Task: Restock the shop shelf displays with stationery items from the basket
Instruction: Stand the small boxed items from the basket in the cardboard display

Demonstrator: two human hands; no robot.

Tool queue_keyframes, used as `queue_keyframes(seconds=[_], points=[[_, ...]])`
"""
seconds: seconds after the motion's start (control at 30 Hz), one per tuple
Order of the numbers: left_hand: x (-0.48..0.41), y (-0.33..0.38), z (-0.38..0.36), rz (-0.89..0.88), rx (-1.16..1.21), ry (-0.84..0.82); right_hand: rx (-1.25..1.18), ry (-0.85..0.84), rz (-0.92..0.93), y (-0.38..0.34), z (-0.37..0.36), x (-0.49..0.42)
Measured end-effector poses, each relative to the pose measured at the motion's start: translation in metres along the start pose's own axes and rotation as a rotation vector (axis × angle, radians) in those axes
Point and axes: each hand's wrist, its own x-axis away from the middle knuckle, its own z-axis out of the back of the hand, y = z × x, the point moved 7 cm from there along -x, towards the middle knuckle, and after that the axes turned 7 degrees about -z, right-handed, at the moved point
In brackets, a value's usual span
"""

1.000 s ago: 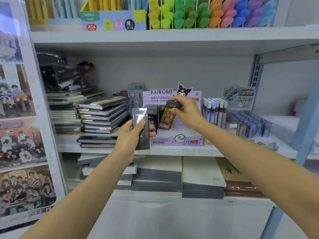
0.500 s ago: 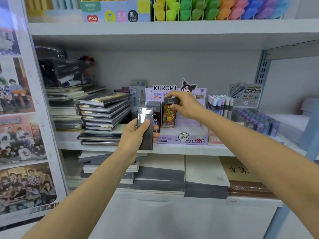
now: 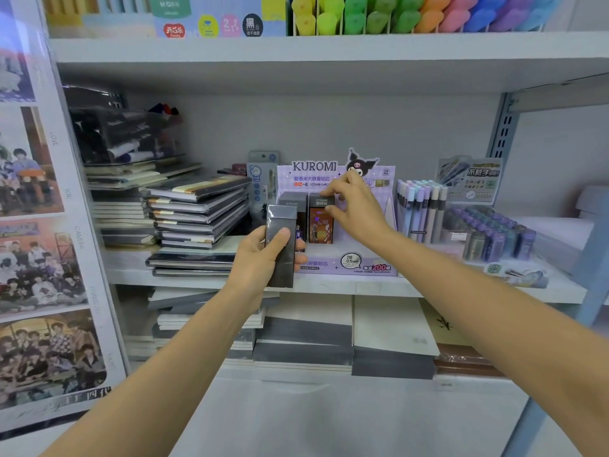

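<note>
My left hand (image 3: 255,263) grips a dark, shiny wrapped pack (image 3: 282,270) upright in front of the middle shelf. An orange-printed box (image 3: 321,227) stands upright inside the purple KUROMI display tray (image 3: 349,266), beside a dark box (image 3: 291,203) partly hidden behind the pack. My right hand (image 3: 357,209) reaches over the tray. Its index finger lies on the orange box's grey top and its thumb sits at the box's upper right edge, pinching it.
Stacks of wrapped notebooks (image 3: 197,212) fill the shelf left of the tray. Pastel pens (image 3: 420,209) and purple lead tubes (image 3: 494,237) stand to its right. Coloured highlighters (image 3: 395,14) line the upper shelf, paper pads (image 3: 329,334) the lower one. A poster panel (image 3: 39,225) borders the left.
My right hand has lowered the orange box from a tilt to upright in the tray beside the dark box. The left hand with its pack has barely moved.
</note>
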Motion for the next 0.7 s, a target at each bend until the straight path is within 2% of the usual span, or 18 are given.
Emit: queue_keyframes(seconds=[0.13, 0.2, 0.3, 0.37, 0.47, 0.6, 0.7], points=[[0.0, -0.001, -0.004, -0.002, -0.03, -0.011, 0.017, 0.021, -0.023, -0.006, 0.013, 0.0], [0.001, -0.001, -0.006, -0.001, -0.032, -0.019, -0.189, 0.012, -0.042, -0.014, 0.02, 0.004], [0.003, 0.001, -0.012, -0.009, -0.026, -0.056, -0.556, -0.244, -0.133, -0.024, 0.01, 0.016], [0.005, 0.003, -0.018, -0.007, -0.034, -0.088, -0.591, -0.364, -0.15, -0.029, 0.001, 0.024], [0.007, 0.004, -0.026, 0.051, -0.032, -0.134, -0.657, -0.362, -0.153, -0.027, 0.004, 0.026], [0.011, -0.003, -0.031, 0.26, 0.035, -0.19, -0.83, -0.349, -0.211, -0.017, 0.015, 0.026], [0.012, -0.001, -0.034, 0.23, 0.049, -0.201, -0.926, -0.379, -0.241, -0.018, 0.018, 0.029]])
